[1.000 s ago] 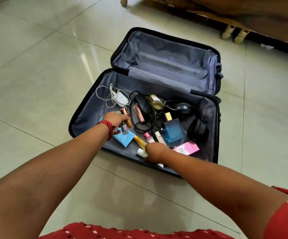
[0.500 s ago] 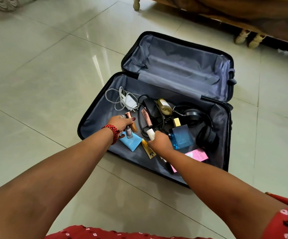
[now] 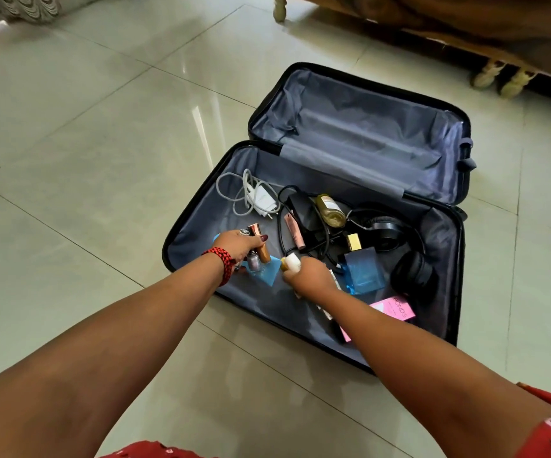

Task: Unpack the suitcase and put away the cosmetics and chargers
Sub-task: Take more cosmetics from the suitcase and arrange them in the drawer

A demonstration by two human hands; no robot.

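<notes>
Since a second ago, the person's right hand (image 3: 307,276) has left the suitcase's near rim and swung left, and it now grips a small white-capped yellow tube (image 3: 292,262) just beside the left hand (image 3: 239,246). The left hand, with a red braided thread bracelet (image 3: 221,259) on its wrist, has its fingers curled round a copper-capped orange tube (image 3: 261,250) and a small clear nail-polish bottle (image 3: 253,263), above a light blue packet (image 3: 265,276). Both hands are inside the open black hard-shell suitcase with grey lining (image 3: 201,233) on the pale tiled floor (image 3: 102,143); also lying in it are a white charger with looped cable (image 3: 264,200), a square blue perfume bottle (image 3: 363,269), a pink box (image 3: 396,309) and black headphones (image 3: 412,272).
</notes>
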